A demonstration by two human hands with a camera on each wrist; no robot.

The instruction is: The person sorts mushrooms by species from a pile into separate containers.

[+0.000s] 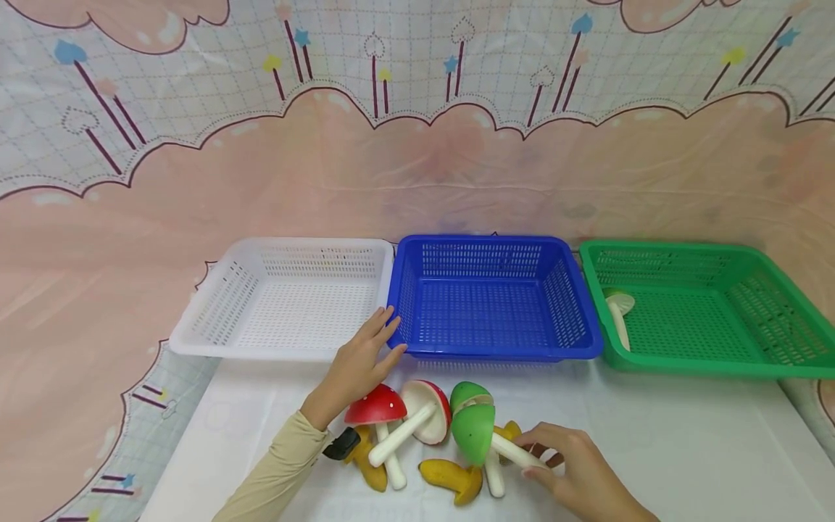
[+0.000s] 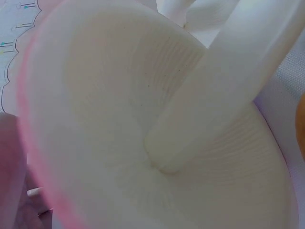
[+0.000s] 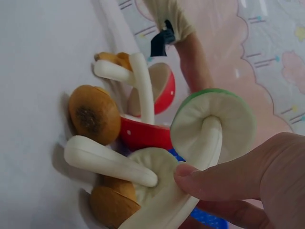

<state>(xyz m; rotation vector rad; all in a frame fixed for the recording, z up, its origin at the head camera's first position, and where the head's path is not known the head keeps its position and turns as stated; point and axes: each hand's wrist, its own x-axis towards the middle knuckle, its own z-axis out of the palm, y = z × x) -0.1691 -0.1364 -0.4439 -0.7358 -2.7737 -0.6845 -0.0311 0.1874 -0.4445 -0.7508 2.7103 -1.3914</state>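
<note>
My right hand [image 1: 574, 464] pinches the white stem of a green-capped toy mushroom [image 1: 474, 435] between thumb and fingers; in the right wrist view the held mushroom's pale underside [image 3: 209, 124] faces the camera. Another green-capped mushroom [image 1: 470, 393] lies just behind it. Over two red-capped mushrooms, one upright-capped [image 1: 377, 406] and one tipped over [image 1: 435, 409], reaches my left hand [image 1: 359, 362], fingers extended beside the blue basket's near-left corner; contact with the rim is unclear. A red-edged mushroom's white underside [image 2: 109, 105] fills the left wrist view. Yellow-brown mushrooms [image 1: 450, 477] lie among them.
Three baskets stand in a row at the back: white [image 1: 280, 355], blue [image 1: 496, 353] and green [image 1: 717, 366]. Inside the green one, a green-capped mushroom [image 1: 618, 315] leans at the left wall. A white cloth [image 1: 639, 449] covers the table.
</note>
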